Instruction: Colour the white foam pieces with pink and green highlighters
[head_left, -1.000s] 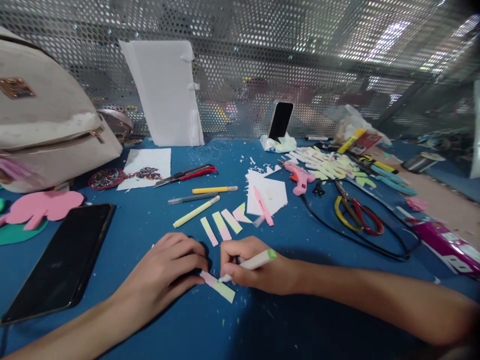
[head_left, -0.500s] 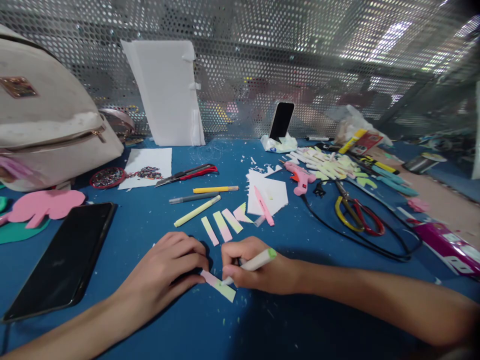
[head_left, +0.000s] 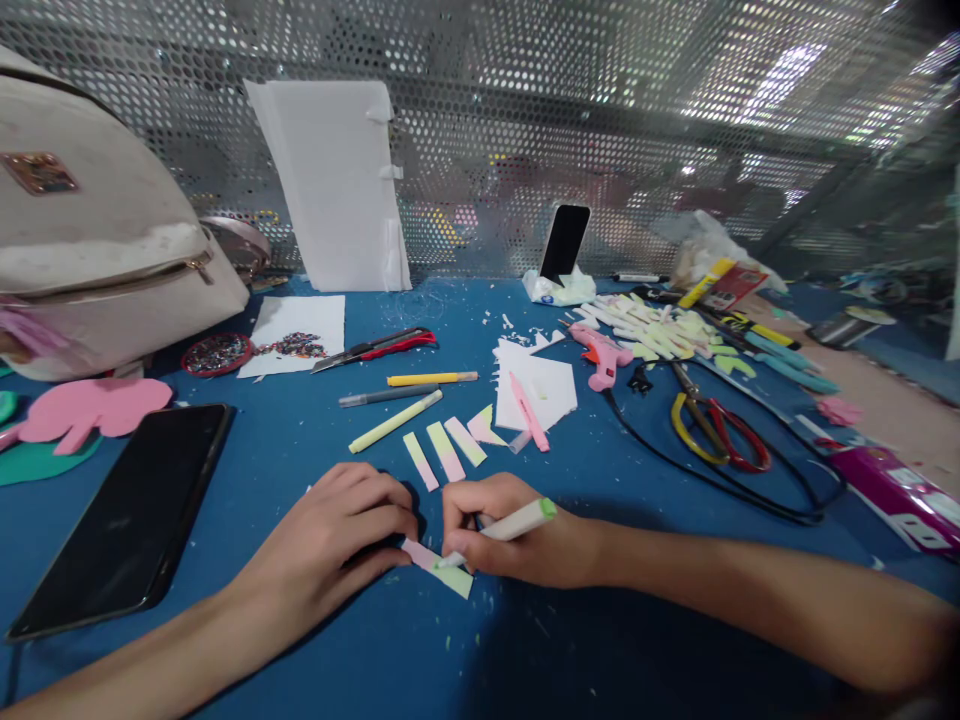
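Blue table (head_left: 360,655) lies before a perforated metal screen (head_left: 465,130), and on it the left hand (head_left: 341,522) holds, with narrow bent fingers, the end of a small strip (head_left: 456,582), pink there and pale green further right. Between both hands, this small strip should, I think, be pressed flat, while the right hand (head_left: 525,562), fingers closed around a white marker (head_left: 506,525), makes soft, even strokes.
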